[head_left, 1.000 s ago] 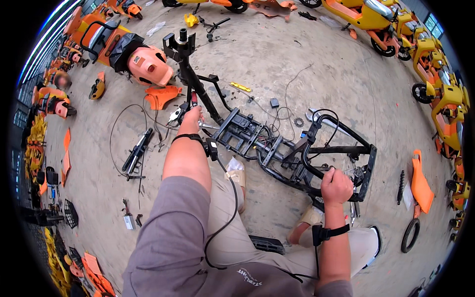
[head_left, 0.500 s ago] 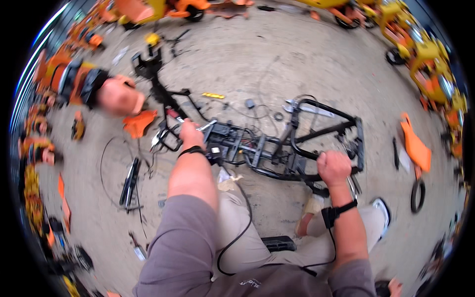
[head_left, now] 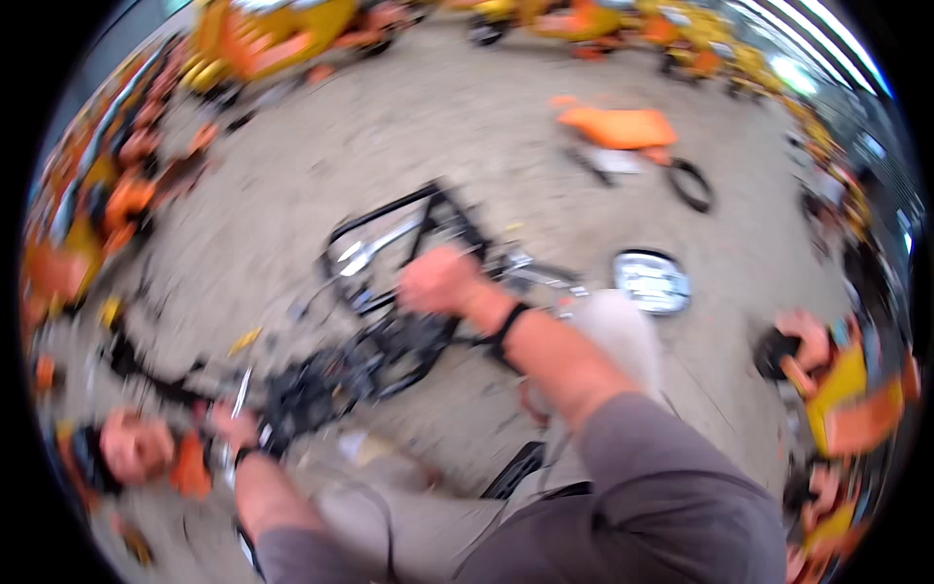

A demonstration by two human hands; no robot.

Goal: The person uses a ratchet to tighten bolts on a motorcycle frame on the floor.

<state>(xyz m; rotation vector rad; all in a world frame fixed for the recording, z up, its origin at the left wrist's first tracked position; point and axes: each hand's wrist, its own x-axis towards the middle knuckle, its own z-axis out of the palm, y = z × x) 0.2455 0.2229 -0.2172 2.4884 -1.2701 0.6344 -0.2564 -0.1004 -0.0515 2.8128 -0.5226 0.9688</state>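
Note:
A black tubular scooter frame (head_left: 389, 205) lies on the floor, its rear loop toward the middle and its front end to the left. My right hand (head_left: 438, 279) is closed round a tube of the rear loop. At the frame's left end, my left hand (head_left: 232, 425) is closed beside a slim shiny metal tool (head_left: 242, 391); blur hides its exact kind. A bit of red shows by those fingers. Wiring and dark parts (head_left: 321, 384) fill the frame's middle. A silver wrench (head_left: 389, 237) shows through the rear loop.
Another person (head_left: 136, 446) is at the lower left, beside an orange panel (head_left: 191, 469). A headlight unit (head_left: 652, 282) lies right of my knee. Farther off are an orange body panel (head_left: 621, 127) and a black ring (head_left: 690, 185). Yellow-orange scooters (head_left: 277, 34) line the edges.
My view has swung right, so the frame and both hands appear farther left and tilted. The headlight unit now shows fully. Both hands stay at the same ends of the frame.

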